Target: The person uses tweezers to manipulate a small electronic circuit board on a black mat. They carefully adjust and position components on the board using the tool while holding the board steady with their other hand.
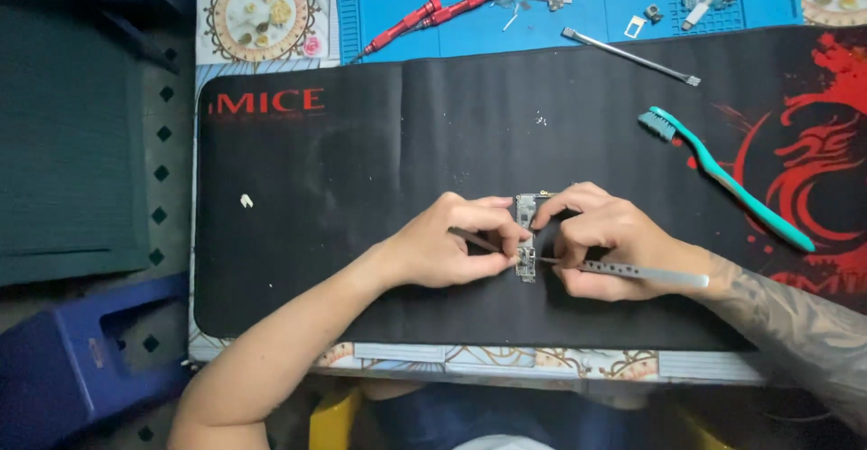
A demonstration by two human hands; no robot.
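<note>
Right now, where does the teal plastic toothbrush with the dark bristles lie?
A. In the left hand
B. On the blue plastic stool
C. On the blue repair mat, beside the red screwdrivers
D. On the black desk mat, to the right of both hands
D: the teal toothbrush lies on the black desk mat, apart from the right hand and the left hand, which work on the small circuit board.

Head view, straight down, close above black mat [361, 188]

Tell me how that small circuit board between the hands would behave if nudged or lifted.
The circuit board looks thin and narrow, so probably light and stiff. Lying flat on the black mat, it should slide rather than roll. Its small exposed parts look fragile; the left hand and right hand pin it with tools.
</note>
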